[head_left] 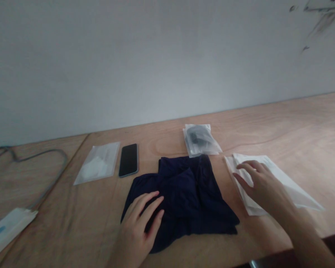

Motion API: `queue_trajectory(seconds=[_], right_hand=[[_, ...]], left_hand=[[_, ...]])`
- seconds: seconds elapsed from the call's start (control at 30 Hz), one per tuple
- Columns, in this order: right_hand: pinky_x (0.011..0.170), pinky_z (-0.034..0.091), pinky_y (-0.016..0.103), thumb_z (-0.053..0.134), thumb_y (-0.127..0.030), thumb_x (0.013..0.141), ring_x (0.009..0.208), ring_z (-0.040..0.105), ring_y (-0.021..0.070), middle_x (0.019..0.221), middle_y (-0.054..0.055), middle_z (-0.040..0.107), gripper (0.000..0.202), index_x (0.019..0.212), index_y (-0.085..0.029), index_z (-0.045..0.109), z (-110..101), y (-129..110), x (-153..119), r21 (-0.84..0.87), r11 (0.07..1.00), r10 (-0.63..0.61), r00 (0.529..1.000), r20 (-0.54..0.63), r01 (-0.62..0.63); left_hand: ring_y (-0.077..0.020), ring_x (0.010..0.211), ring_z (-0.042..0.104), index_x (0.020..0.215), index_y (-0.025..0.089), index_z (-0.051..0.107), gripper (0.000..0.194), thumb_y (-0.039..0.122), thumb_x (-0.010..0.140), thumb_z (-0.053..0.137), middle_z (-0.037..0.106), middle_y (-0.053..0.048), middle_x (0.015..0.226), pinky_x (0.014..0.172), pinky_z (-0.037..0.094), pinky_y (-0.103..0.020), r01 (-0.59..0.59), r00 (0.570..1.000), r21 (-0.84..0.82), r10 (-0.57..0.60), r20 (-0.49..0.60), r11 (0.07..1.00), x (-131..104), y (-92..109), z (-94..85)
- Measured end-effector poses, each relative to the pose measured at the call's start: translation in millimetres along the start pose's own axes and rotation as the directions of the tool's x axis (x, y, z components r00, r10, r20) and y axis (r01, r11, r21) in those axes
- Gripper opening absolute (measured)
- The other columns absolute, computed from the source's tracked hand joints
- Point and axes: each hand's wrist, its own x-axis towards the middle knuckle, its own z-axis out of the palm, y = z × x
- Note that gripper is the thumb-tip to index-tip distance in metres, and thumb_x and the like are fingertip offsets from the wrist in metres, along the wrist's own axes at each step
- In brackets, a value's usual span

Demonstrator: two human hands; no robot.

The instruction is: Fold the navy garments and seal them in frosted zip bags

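Dark navy cloth (184,201) lies partly folded on the wooden table in the middle. My left hand (139,223) rests on the cloth's lower left part, its fingers apart and holding nothing. At the right, my right hand (257,180) is over flat white plastic bags (281,178), its fingers slightly bent and apart. Whether its fingertips touch the bags I cannot tell.
A black phone (128,160) and a clear bag with something white (97,163) lie at the back left. Behind the cloth are small clear bags with dark contents (199,139). A power strip (8,230) with a cable (60,175) is far left. A pale wall (156,63) stands behind.
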Motion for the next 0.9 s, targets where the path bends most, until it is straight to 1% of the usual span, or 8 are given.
queue_trajectory(seconds=[0.07,0.13,0.2,0.3,0.43,0.63,0.77,0.9], right_hand=[[0.088,0.056,0.053,0.053,-0.061,0.100,0.096,0.067,0.0360,0.105,0.017,0.068,0.046,0.106,-0.018,0.068,3,31,-10,-0.165,0.981,0.100,0.995,-0.019,-0.102],[0.081,0.054,0.049,0.052,-0.064,0.097,0.086,0.066,0.0334,0.096,0.016,0.067,0.048,0.098,-0.019,0.067,7,50,-19,-0.240,0.959,0.161,0.987,0.012,-0.154],[0.072,0.050,0.044,0.048,-0.061,0.098,0.077,0.064,0.0298,0.091,0.013,0.065,0.044,0.090,-0.021,0.064,11,57,-26,-0.248,0.952,0.204,0.975,0.082,-0.178],[0.064,0.044,0.039,0.041,-0.050,0.101,0.069,0.062,0.0256,0.085,0.010,0.063,0.038,0.084,-0.023,0.061,14,53,-27,-0.174,0.965,0.223,0.963,0.152,-0.196],[0.062,0.045,0.034,0.045,-0.045,0.102,0.064,0.061,0.0197,0.082,0.005,0.061,0.033,0.083,-0.023,0.059,4,21,-14,0.130,0.974,0.160,0.969,0.189,-0.186],[0.059,0.047,0.027,0.047,-0.041,0.108,0.071,0.062,0.0163,0.083,0.001,0.059,0.027,0.088,-0.024,0.056,-15,-73,25,0.551,0.829,-0.017,0.980,0.198,-0.097],[0.067,0.049,0.028,0.045,-0.030,0.108,0.072,0.060,0.0152,0.082,0.000,0.058,0.025,0.086,-0.024,0.052,1,-110,42,0.559,0.828,-0.149,0.976,0.157,0.036],[0.070,0.048,0.032,0.043,-0.027,0.108,0.073,0.061,0.0175,0.086,0.003,0.060,0.023,0.085,-0.023,0.049,22,-113,43,0.488,0.870,-0.163,0.975,0.153,0.069]], left_hand=[[-0.0248,0.125,0.064,0.136,0.024,0.064,0.033,0.019,0.104,0.059,0.067,-0.010,0.134,0.107,0.056,-0.042,0.017,1.000,0.009,-0.016,-0.013,1.000,-2,-2,-0.5],[-0.0243,0.120,0.066,0.133,0.024,0.066,0.030,0.020,0.104,0.059,0.069,-0.010,0.129,0.105,0.056,-0.040,0.028,0.999,0.010,-0.028,-0.034,1.000,-3,-4,0.5],[-0.0238,0.116,0.068,0.130,0.023,0.067,0.027,0.021,0.104,0.060,0.070,-0.009,0.124,0.101,0.057,-0.039,0.038,0.998,0.009,-0.037,-0.049,0.999,-2,-4,1.8],[-0.0236,0.112,0.069,0.126,0.023,0.068,0.024,0.022,0.104,0.060,0.071,-0.008,0.119,0.098,0.057,-0.038,0.046,0.998,0.012,-0.045,-0.054,0.999,-1,-4,2.8],[-0.0237,0.108,0.069,0.123,0.023,0.070,0.021,0.024,0.104,0.059,0.072,-0.008,0.115,0.095,0.057,-0.038,0.069,0.996,0.011,-0.069,-0.058,0.998,0,-4,2.1],[-0.0249,0.101,0.071,0.117,0.024,0.072,0.019,0.028,0.104,0.059,0.074,-0.007,0.110,0.089,0.057,-0.039,0.119,0.992,0.024,-0.118,-0.044,0.993,0,-5,5.2],[-0.0270,0.096,0.071,0.115,0.023,0.073,0.021,0.034,0.104,0.059,0.076,-0.007,0.106,0.085,0.057,-0.042,0.192,0.981,0.069,-0.189,-0.047,0.979,1,-4,11.2],[-0.0282,0.093,0.070,0.114,0.021,0.073,0.027,0.041,0.104,0.058,0.076,-0.007,0.100,0.082,0.057,-0.044,0.301,0.954,0.081,-0.300,-0.032,0.950,6,0,16.0]])
